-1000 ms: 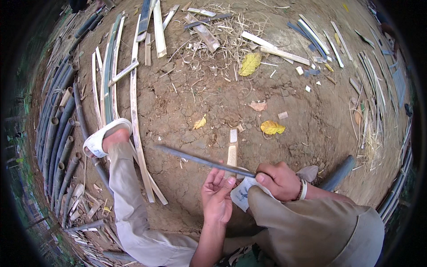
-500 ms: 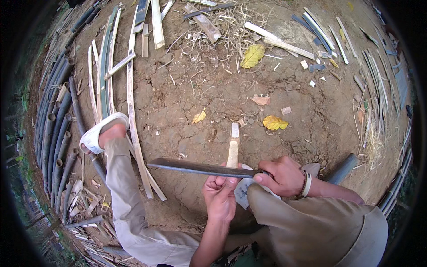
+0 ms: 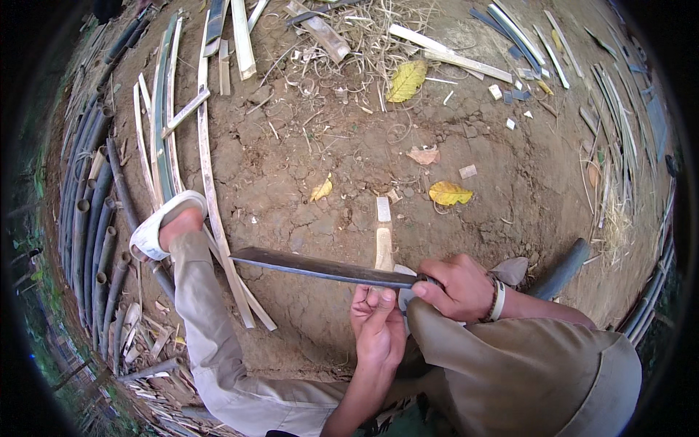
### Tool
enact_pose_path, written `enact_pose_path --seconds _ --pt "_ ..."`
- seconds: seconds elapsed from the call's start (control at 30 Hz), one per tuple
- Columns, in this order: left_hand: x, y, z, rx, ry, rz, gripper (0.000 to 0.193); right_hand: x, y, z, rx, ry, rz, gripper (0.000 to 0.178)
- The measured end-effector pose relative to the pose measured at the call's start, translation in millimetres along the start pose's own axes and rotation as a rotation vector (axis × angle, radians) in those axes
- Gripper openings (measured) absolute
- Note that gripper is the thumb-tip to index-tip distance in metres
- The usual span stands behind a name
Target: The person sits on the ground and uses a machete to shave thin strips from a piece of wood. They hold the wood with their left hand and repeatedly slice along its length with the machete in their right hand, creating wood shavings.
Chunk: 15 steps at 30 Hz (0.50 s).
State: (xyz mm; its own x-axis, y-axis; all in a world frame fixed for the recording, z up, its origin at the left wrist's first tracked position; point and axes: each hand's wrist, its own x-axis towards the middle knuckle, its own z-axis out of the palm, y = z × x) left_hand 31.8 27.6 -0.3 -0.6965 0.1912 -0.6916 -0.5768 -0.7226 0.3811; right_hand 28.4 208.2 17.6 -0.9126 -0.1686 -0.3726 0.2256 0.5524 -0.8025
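My right hand (image 3: 460, 288), a pale band at its wrist, is closed round the handle of a long dark machete (image 3: 313, 267). The blade points left and crosses over a pale split bamboo strip (image 3: 384, 249). Below the blade, my left hand (image 3: 379, 331) pinches the near end of this strip between thumb and fingers. Part of the strip is hidden under the blade; whether the edge touches it I cannot tell. Beyond its far end shows a pale rectangular bit (image 3: 383, 209); I cannot tell whether it joins the strip.
My bent right knee (image 3: 444, 320) is beside the right hand; my left foot wears a white sandal (image 3: 151, 231). Bamboo poles (image 3: 80, 226) are piled at left, near long split strips (image 3: 205, 146). Shavings (image 3: 364, 44) and yellow leaves (image 3: 449, 193) lie ahead; a dark pole (image 3: 564, 269) lies right.
My left hand has shifted to the right along with the near end of the strip. The machete's tip has swung slightly away and left, while my right hand has barely moved.
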Motion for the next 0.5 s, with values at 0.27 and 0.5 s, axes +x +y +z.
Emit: enact_pose_path --seconds 0.27,0.5 --pt "0.2 -1.7 -2.3 -0.058 -0.052 0.001 0.044 5.0 -7.3 3.6 -0.003 0.027 -0.028 0.043" --pt "-0.2 -1.6 8.1 0.006 -0.076 0.104 0.062 6.7 -2.8 3.7 -0.031 0.039 -0.017 0.048"
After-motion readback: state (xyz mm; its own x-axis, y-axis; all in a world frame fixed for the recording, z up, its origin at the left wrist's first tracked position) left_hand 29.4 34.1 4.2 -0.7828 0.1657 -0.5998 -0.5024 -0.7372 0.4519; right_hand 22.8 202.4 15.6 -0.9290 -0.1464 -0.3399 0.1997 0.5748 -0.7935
